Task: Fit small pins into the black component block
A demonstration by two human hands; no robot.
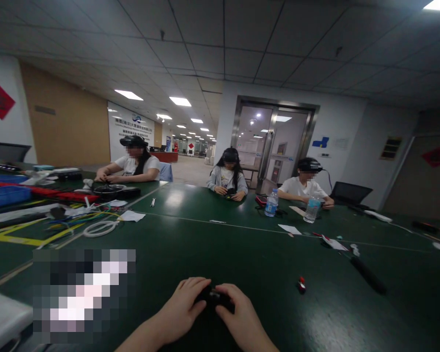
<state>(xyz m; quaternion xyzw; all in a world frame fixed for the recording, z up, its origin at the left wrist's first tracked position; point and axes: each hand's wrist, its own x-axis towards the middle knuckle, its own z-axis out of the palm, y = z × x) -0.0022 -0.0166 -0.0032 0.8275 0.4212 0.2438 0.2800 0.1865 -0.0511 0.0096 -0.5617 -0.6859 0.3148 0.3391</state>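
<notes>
Low in the middle of the head view, my left hand [183, 305] and my right hand [241, 313] close from both sides on a small black object [224, 299]. It is dark with a small greyish part near its middle, and my fingers cover much of it, so its kind does not show. My thumbs and fingers pinch its two ends just above the green table [271, 303]. To the right of my right hand lies a small red and black item [301, 284], apart from both hands.
Left are blue bins [7, 197], a coiled white cable [99, 229], loose wires and a pixelated patch. Two water bottles [272, 203] stand ahead right. A black rod-like item [368, 275] lies right. Three people wearing headsets sit across the table.
</notes>
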